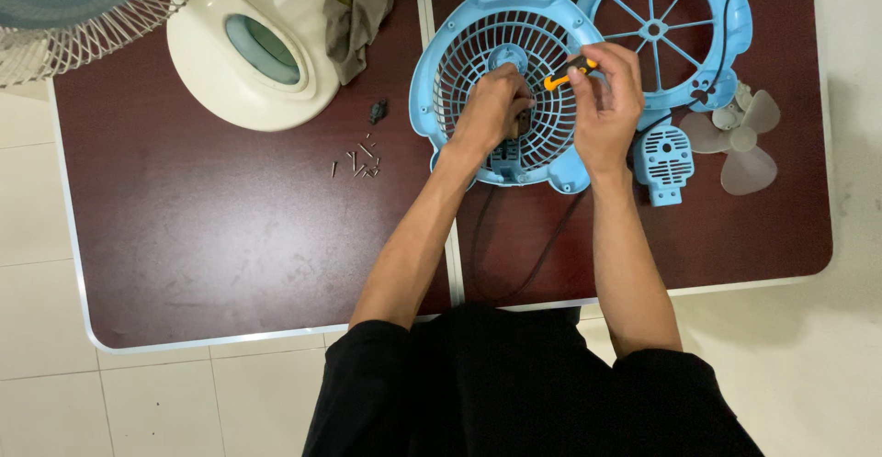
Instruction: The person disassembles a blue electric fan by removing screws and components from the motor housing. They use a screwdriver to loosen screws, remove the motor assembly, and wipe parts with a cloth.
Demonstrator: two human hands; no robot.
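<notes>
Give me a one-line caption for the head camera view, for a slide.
Right hand holds an orange-handled screwdriver over a blue fan grille steadied by the left hand, screws nearby.

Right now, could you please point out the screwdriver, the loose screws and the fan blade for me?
screwdriver (562,76), head view, on its orange handle.
screws (360,163), head view, middle of the small pile.
fan blade (746,135), head view, on its hub.

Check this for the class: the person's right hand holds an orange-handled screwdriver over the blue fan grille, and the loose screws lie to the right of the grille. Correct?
Not quite. The head view shows the loose screws to the left of the blue fan grille, on the dark table. The right hand does hold the orange-handled screwdriver over the grille.
</notes>
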